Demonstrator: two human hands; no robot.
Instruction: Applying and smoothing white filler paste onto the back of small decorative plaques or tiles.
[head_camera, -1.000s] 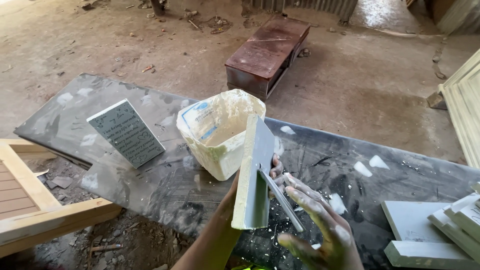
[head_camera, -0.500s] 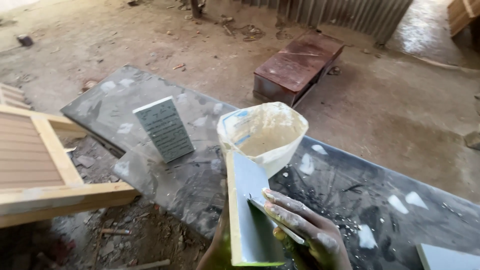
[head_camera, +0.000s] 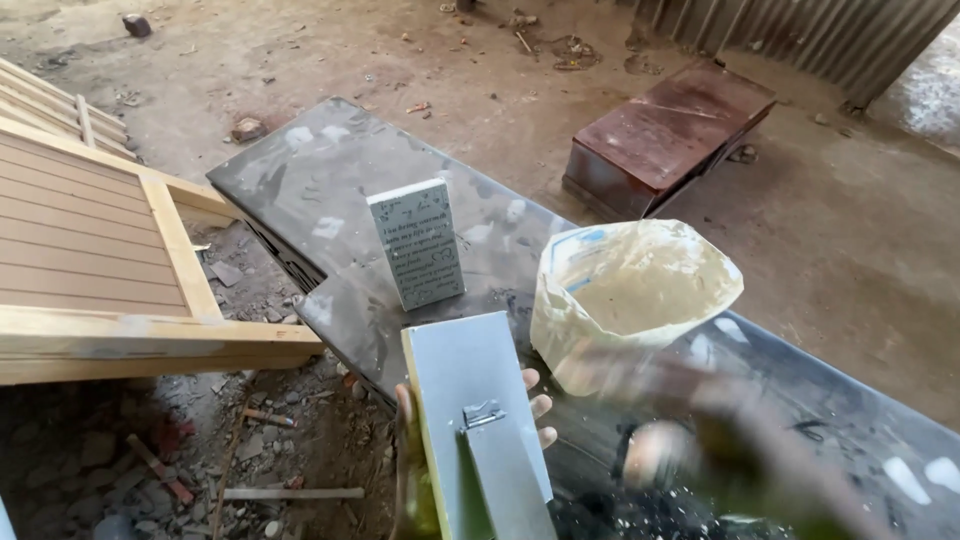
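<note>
The left hand (head_camera: 415, 450) grips a grey panel (head_camera: 475, 400) from behind: the thumb shows at the panel's left edge and fingertips (head_camera: 540, 405) curl out past its right edge. The panel stands nearly upright, its yellowish edge toward the thumb side, and a narrow grey piece with a small metal hinge (head_camera: 483, 412) lies against its face just inside the fingertips. The panel covers the palm, so only thumb and fingertips are visible.

The right hand (head_camera: 740, 440) is to the right of the panel and apart from it, a motion-blurred shape above the counter (head_camera: 340, 200). Whether it is spread or closed, or holds anything, cannot be told; a pale rounded blur shows at its near-left side.

Just beyond the right hand, and up-right of the left, a cream bucket (head_camera: 630, 300) stands open on the counter, its rim bent out of shape. Straight beyond the left hand, just past the panel's top edge, a small grey slab (head_camera: 417, 243) stands upright on the counter. The counter is dark and smeared with pale patches.

Left of the left hand a wooden slatted frame (head_camera: 90, 260) lies low, with rubble on the ground beneath it. Far beyond the bucket a rusty brown box (head_camera: 670, 130) sits on the dirt floor.
</note>
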